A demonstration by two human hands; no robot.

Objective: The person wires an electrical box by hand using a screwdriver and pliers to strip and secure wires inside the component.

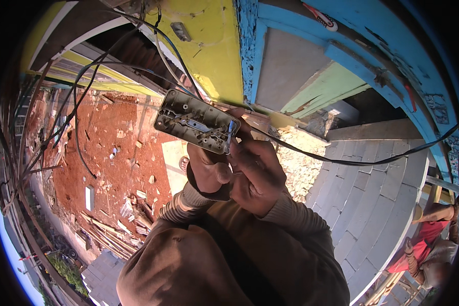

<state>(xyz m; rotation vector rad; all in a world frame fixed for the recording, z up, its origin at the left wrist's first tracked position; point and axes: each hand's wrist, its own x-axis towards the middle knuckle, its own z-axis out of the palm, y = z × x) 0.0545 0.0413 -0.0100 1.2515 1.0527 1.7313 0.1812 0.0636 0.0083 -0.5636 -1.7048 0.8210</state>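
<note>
A grey-beige electrical outlet casing, its inside facing up, is held in front of my chest. Metal contact strips, screw posts and a long slot show in it. My left hand is closed on its lower edge from beneath, thumb bent toward the right hand. At the casing's right end, my right hand pinches a short blue wire, with fingers also behind the casing. A black cable runs from behind the right hand off to the right. The fingertips' exact hold on the wire is partly hidden.
Loose black cables hang at the left and top. Ahead are a yellow wall and a blue frame with a red-handled tool. Red soil with debris lies below left, grey blocks right. Another person is at far right.
</note>
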